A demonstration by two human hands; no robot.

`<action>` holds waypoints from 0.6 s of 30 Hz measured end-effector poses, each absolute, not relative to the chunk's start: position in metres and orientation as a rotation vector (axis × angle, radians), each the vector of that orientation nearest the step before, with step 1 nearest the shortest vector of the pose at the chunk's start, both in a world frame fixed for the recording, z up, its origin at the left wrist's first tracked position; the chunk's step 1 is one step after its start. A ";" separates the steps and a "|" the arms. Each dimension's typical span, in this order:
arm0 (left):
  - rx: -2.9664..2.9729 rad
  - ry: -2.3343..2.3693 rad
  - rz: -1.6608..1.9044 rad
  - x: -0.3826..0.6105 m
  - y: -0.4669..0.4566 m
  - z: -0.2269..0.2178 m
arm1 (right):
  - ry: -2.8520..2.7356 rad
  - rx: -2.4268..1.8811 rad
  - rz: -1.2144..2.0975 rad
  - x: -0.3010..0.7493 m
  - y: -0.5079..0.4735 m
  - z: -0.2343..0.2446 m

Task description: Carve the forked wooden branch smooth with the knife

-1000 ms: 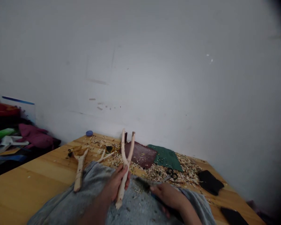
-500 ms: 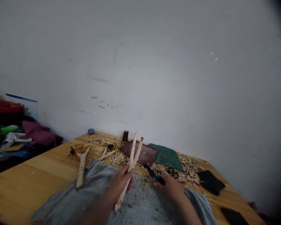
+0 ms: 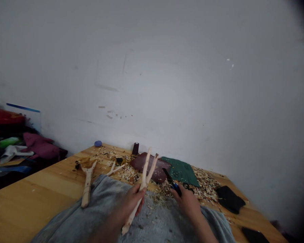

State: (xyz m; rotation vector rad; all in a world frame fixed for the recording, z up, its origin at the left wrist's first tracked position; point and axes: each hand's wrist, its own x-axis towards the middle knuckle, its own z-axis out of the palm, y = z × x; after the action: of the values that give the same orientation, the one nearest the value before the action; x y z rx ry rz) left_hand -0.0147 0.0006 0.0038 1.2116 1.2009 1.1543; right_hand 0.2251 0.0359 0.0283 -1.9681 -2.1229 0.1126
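My left hand [image 3: 133,201] is closed around a peeled forked stick [image 3: 145,177], just below where its two prongs part. The prongs point up and away from me, and the lower end reaches down over the grey cloth [image 3: 157,222]. In my right hand [image 3: 190,204] is a knife [image 3: 176,187] with a blue and black handle. Its dark blade points up and to the left, apart from the stick. Wood shavings [image 3: 158,197] lie on the cloth between my hands.
Left of the cloth lies another forked piece [image 3: 87,189], with a smaller forked twig [image 3: 114,169] beyond it. A maroon sheet [image 3: 142,163], a green sheet [image 3: 182,172] and a thread spool [image 3: 135,148] stand near the wall. Black items [image 3: 229,199] lie at the right.
The forked stick has shifted slightly down and leans a little more to the right. My right hand has turned the knife so its blade points more upward.
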 end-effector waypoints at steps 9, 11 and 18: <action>1.388 1.273 1.048 -0.006 -0.009 0.008 | -2.123 -1.978 -0.128 0.214 0.023 0.034; 1.377 1.272 1.054 -0.005 -0.009 0.007 | -2.172 -1.958 -0.130 0.211 0.019 0.034; 1.413 1.334 1.074 -0.008 -0.002 -0.002 | -2.097 -1.762 0.080 0.207 0.021 0.031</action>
State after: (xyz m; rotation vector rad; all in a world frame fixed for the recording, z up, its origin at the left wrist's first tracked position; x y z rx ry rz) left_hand -0.0076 -0.0025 -0.0020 1.4128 1.3337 1.0743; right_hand 0.2068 0.0209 0.0306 -1.7625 -2.0974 0.0804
